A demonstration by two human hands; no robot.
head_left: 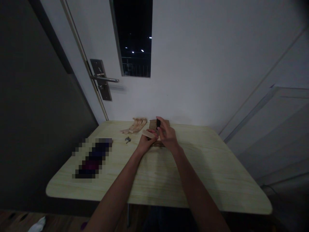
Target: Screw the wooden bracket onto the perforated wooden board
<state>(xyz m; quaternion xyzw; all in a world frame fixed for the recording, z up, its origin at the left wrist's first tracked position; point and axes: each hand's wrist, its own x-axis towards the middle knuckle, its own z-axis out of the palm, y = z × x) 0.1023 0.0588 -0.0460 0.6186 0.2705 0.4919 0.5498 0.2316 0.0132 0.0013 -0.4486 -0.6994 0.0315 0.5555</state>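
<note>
My left hand (146,141) is closed on a pale, flat wooden piece (147,134) with a rounded end, which sticks out to the left. In my right hand (167,135) a short black handle (158,123) is pinched upright between thumb and fingers. Its lower end points toward the fingertips of my left hand; I cannot make out its tip. Behind and under both hands is a brown wooden-looking item (166,122), mostly covered by them. Small dark metal pieces (127,140), probably screws, lie in a little heap left of my left hand.
Several curved wooden pieces (138,124) lie at the table's back edge, left of my hands. A blurred-out dark item (93,159) rests on the left of the pale table (217,180). Beyond the table stands a white door with a metal handle (106,79).
</note>
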